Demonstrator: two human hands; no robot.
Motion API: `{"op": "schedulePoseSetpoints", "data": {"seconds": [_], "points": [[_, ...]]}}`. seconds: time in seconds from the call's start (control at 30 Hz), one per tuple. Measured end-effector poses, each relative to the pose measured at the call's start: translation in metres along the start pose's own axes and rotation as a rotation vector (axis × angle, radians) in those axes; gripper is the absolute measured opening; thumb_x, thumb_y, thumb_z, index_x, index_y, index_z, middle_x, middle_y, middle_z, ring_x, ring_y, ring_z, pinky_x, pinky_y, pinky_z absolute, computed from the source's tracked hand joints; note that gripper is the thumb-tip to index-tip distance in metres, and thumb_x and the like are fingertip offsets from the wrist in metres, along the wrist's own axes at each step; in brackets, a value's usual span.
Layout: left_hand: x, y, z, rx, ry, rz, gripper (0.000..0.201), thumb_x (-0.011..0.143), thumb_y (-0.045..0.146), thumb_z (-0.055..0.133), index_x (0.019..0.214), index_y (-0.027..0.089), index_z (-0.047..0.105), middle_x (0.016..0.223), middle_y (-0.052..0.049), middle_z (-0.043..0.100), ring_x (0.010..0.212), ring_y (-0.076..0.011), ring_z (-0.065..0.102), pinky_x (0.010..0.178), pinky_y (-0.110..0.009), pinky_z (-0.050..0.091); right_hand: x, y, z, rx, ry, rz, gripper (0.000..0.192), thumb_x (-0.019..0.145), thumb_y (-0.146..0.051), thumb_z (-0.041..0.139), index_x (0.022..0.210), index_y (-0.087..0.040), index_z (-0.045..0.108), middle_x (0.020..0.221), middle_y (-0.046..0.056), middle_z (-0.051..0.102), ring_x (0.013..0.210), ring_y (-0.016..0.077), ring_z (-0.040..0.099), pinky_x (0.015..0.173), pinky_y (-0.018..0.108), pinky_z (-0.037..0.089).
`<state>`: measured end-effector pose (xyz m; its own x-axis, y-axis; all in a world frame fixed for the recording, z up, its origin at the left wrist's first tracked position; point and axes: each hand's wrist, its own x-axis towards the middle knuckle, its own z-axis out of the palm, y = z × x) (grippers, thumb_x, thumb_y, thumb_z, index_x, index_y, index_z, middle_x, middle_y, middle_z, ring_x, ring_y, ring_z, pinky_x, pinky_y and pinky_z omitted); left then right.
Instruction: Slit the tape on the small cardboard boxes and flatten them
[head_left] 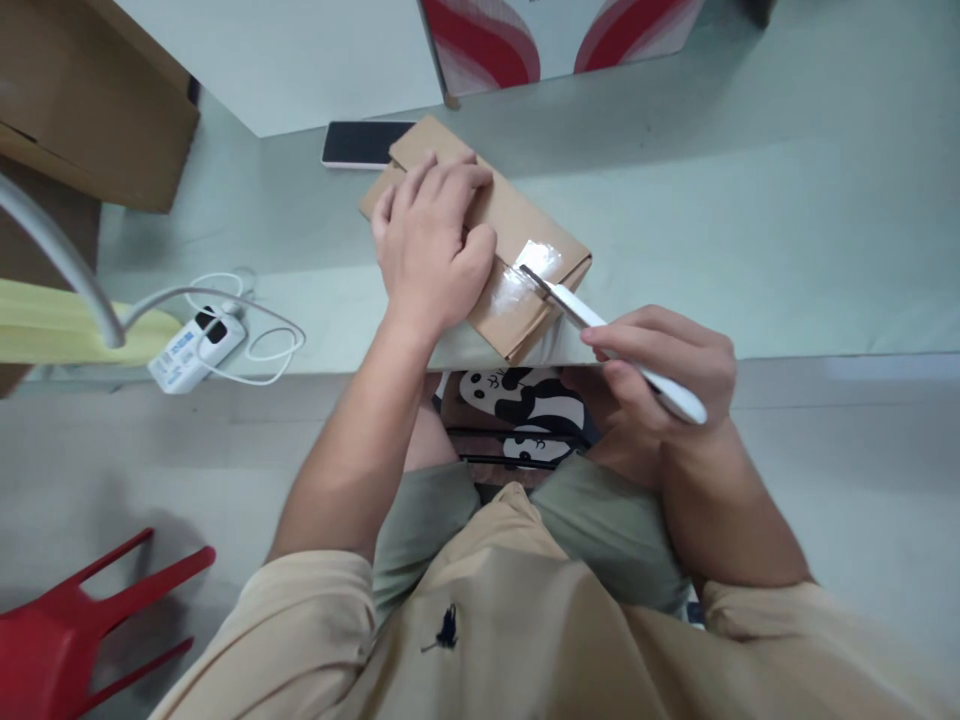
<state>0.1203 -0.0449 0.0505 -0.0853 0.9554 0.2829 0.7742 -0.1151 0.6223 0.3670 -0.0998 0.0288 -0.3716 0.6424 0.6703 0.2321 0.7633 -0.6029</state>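
Box [517,205] lies aslant on the surface [720,200], close to the near edge, one end toward the upper left, the taped end toward the lower right. We note clear tape [540,260] across its seam there.

Left hand [435,240]: palm down on the box, back of the hand toward us. Its fingers are slightly spread and bent over the top, knuckles raised, with the thumb set apart on the near side. We see the wrist nearly in line with the forearm [337,450], which slants in from the lower left.

Right hand [667,365]: just off the near edge, beside the taped end. We see thumb and forefinger pinching the white handle of a knife [581,310]; the handle's butt shows beyond the thumb. The other fingers are mostly hidden, so we cannot tell how they curl. The forearm rises from the lower right and the hand turns inward, pointing the knife up and left. The dark blade's tip meets the tape at the seam; how deep, we cannot tell.

Nearby, we record a dark-faced device [364,142], partly overlapped by the box's far end in our view, and, well left, a white block [196,350] with a looped cable [274,355].
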Motion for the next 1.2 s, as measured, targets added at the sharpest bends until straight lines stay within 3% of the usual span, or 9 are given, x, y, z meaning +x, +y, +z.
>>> {"op": "schedulePoseSetpoints", "data": {"seconds": [0.33, 0.63, 0.9, 1.1, 1.2], "points": [[0.003, 0.0, 0.001, -0.096, 0.011, -0.028, 0.027, 0.077, 0.028, 0.068, 0.103, 0.033, 0.068, 0.133, 0.0, 0.067, 0.151, -0.0376, 0.033, 0.127, -0.062, 0.009, -0.004, 0.004, -0.005, -0.002, -0.006, -0.014, 0.023, 0.091, -0.027, 0.06, 0.103, -0.035, 0.078, 0.076, 0.0, 0.073, 0.058, 0.0145, 0.065, 0.051, 0.029, 0.054], [0.002, -0.004, 0.003, -0.097, 0.025, -0.003, 0.027, 0.078, 0.028, 0.066, 0.104, 0.034, 0.067, 0.131, 0.0, 0.068, 0.15, -0.0354, 0.034, 0.127, -0.061, 0.012, -0.002, -0.006, 0.0, 0.006, 0.063, 0.111, 0.024, 0.091, -0.022, 0.059, 0.102, -0.03, 0.078, 0.078, 0.0, 0.076, 0.059, 0.013, 0.066, 0.053, 0.028, 0.052], [0.001, -0.001, 0.002, -0.057, -0.006, -0.002, 0.041, 0.075, 0.019, 0.063, 0.112, 0.035, 0.068, 0.143, 0.005, 0.064, 0.152, -0.0365, 0.032, 0.126, -0.067, 0.009, 0.003, -0.008, 0.009, 0.004, 0.064, 0.129, 0.023, 0.093, -0.022, 0.056, 0.101, -0.026, 0.078, 0.075, 0.0, 0.076, 0.058, 0.0127, 0.067, 0.053, 0.027, 0.053], [0.002, -0.004, 0.002, -0.138, 0.027, -0.01, 0.036, 0.071, 0.025, 0.068, 0.103, 0.041, 0.07, 0.137, 0.005, 0.067, 0.153, -0.0388, 0.032, 0.129, -0.064, 0.009, 0.004, -0.011, 0.012, 0.016, 0.059, 0.097, 0.025, 0.093, -0.018, 0.057, 0.105, -0.026, 0.077, 0.08, 0.001, 0.079, 0.064, 0.0135, 0.072, 0.059, 0.026, 0.057], [0.003, -0.006, 0.003, -0.147, 0.012, -0.012, 0.037, 0.07, 0.026, 0.068, 0.104, 0.04, 0.069, 0.135, 0.004, 0.068, 0.153, -0.039, 0.031, 0.128, -0.064, 0.005, 0.005, -0.01, 0.013, -0.018, 0.05, 0.155, 0.025, 0.094, -0.022, 0.055, 0.104, -0.026, 0.078, 0.081, 0.002, 0.079, 0.067, 0.0147, 0.073, 0.061, 0.028, 0.059]]}}
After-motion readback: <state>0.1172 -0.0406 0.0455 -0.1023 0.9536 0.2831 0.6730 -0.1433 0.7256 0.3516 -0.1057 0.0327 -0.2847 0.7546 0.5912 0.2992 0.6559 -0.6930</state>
